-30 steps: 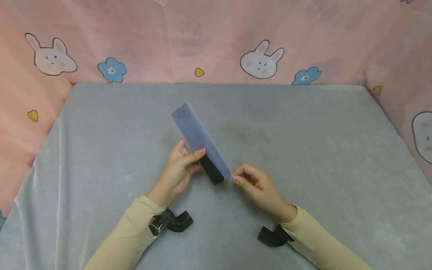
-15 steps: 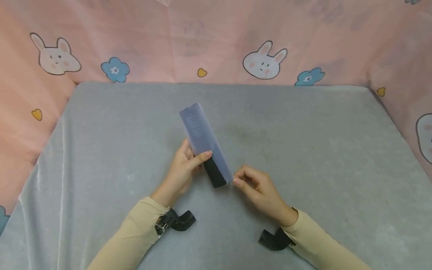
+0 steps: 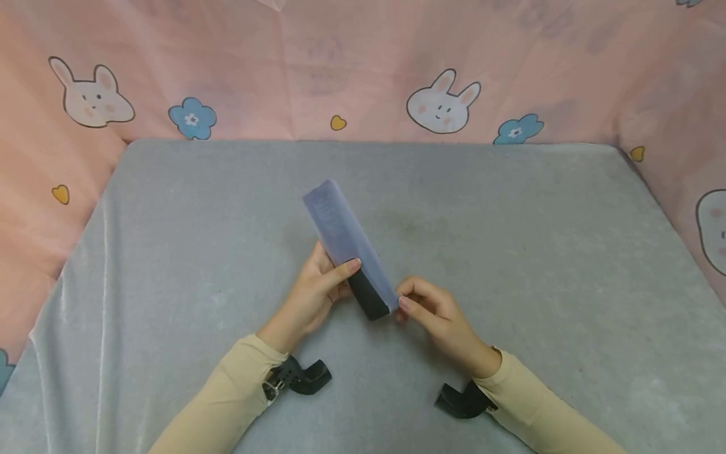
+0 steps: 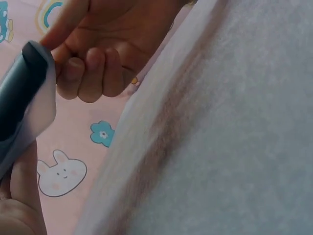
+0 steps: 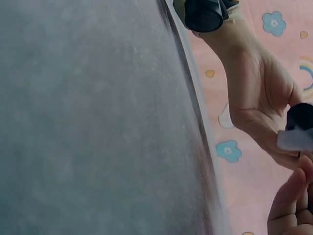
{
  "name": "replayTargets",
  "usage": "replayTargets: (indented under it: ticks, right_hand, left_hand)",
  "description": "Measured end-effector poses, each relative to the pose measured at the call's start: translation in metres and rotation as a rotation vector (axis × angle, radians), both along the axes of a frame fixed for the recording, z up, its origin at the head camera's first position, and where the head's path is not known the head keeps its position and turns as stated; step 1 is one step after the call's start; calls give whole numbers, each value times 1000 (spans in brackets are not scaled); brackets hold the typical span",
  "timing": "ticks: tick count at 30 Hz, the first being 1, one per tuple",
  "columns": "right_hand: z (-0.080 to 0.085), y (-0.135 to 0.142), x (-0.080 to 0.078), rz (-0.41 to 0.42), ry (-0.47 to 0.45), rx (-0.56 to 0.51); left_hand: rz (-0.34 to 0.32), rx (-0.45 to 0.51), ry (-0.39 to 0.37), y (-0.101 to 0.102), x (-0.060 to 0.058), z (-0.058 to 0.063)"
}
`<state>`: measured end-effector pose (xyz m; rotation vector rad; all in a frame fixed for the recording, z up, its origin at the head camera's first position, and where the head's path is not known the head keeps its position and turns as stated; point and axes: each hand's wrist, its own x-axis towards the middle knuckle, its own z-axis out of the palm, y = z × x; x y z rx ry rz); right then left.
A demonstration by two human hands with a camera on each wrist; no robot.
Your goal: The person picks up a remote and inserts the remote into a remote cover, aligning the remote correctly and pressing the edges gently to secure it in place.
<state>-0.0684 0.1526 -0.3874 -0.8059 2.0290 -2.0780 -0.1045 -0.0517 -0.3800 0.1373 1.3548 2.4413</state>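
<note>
A long, slim black item (image 3: 368,295) shows at the near end of a bluish, translucent plastic sleeve (image 3: 340,224). In the left wrist view the black item (image 4: 19,90) looks rounded, with the pale film around it. My left hand (image 3: 309,290) grips both near the middle, thumb on top and fingers beneath. At the sleeve's near right corner, the thumb and forefinger of my right hand (image 3: 433,315) pinch the film. The sleeve tilts, its far end pointing up and left in the head view. What the black item is cannot be made out.
Grey plush cloth covers the table (image 3: 539,252). Behind it and along both sides hangs a pink curtain (image 3: 238,63) printed with rabbits, flowers and hearts. Black wrist mounts (image 3: 309,376) are strapped over the beige sleeves (image 3: 218,397).
The left hand and the sleeved item have shifted right and slightly nearer, the item now a bit steeper. The right hand's fingertips have come to overlap the sleeve's corner.
</note>
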Motion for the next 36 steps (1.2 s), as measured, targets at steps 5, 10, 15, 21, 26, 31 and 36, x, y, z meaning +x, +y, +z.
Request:
replayTargets:
  ticks: [5, 10, 15, 21, 26, 31, 36]
  right_hand:
    - [-3, -1, 0, 4, 24, 13]
    - [-5, -1, 1, -3, 95, 33]
    - [-7, -2, -1, -22, 175, 31]
    - [-7, -4, -1, -32, 272, 56]
    - [-7, -8, 2, -69, 480, 94]
    - [-10, -10, 4, -161, 525, 151]
    - [-9, -7, 2, -177, 333, 264]
  left_hand:
    - [-1, -14, -20, 0, 1, -1]
    - [-5, -9, -44, 1, 3, -1]
    - [26, -15, -75, 4, 2, 1]
    - [78, -6, -98, 1, -3, 5]
    - [96, 8, -97, 0, -5, 7]
    - [172, -44, -51, 7, -2, 7]
    - [225, -114, 65, 10, 2, 4]
